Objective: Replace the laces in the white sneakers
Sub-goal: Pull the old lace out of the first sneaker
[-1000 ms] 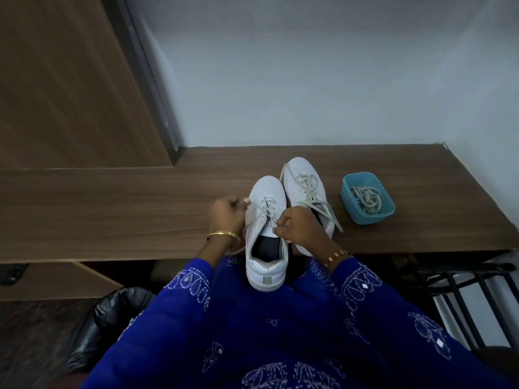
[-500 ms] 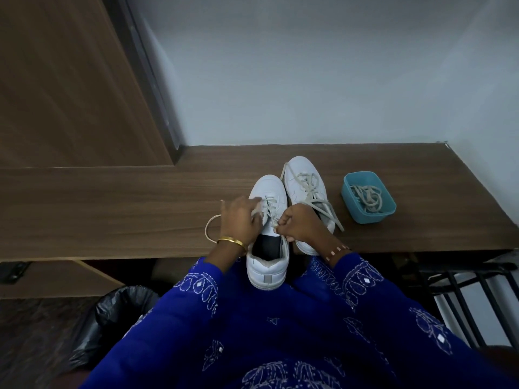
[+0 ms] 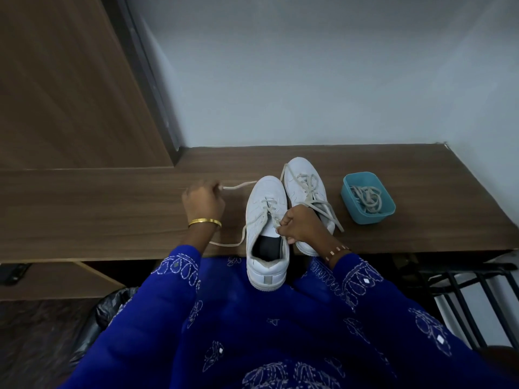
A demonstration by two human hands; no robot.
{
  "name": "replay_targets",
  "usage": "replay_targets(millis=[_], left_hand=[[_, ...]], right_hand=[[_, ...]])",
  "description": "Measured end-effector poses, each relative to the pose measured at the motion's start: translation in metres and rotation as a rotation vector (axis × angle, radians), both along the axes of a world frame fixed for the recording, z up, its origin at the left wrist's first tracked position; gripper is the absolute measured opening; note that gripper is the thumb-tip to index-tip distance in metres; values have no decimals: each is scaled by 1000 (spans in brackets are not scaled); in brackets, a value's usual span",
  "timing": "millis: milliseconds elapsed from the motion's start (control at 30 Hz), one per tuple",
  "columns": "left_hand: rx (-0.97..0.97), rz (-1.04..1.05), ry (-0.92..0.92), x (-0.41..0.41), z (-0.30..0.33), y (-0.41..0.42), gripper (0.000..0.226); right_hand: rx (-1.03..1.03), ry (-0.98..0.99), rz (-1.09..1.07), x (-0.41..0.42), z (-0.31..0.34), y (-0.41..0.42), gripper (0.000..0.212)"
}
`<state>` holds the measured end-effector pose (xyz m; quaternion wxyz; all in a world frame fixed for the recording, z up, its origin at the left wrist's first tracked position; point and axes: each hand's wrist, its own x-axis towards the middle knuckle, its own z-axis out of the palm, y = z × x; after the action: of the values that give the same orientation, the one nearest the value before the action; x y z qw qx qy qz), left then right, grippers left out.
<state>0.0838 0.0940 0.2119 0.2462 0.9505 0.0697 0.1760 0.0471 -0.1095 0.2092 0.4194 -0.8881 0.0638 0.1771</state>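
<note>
Two white sneakers stand side by side on the brown tabletop [image 3: 112,209], toes pointing away from the person. The near sneaker [image 3: 266,220] hangs a little over the tabletop edge, with its heel toward the lap. The other sneaker [image 3: 306,192] is just beside it on the right, laced, with loose ends trailing. The left hand [image 3: 203,203] is out to the left of the near sneaker, curled around one end of a lace [image 3: 238,186]. The lace runs sideways from that hand to the shoe, and a loose loop lies on the tabletop below the wrist. The right hand [image 3: 299,224] is right at the holes of the near sneaker and pinches the lace there. So the right hand is nearer the shoe, and the lace lies across, left to right. The pull looks like it should go left, away from the shoe. A blue tub [image 3: 389,203] with more laces sits to the right.
</note>
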Motion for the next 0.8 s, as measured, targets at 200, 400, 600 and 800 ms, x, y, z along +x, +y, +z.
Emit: replay_targets(millis=[200, 400, 600, 800], left_hand=[[166, 6, 371, -9, -12, -2, 27], [33, -243, 303, -17, -16, -36, 31], [-115, -392, 347, -6, -21, -52, 26], [-98, -467, 331, 1, -27, -54, 25]], right_hand=[[-29, 4, 47, 6, 3, -1, 26], [-143, -242, -22, 22, 5, -3, 21], [-281, -362, 135, 32, 0, 5, 17], [-392, -408, 186, 31, -12, 9, 21]])
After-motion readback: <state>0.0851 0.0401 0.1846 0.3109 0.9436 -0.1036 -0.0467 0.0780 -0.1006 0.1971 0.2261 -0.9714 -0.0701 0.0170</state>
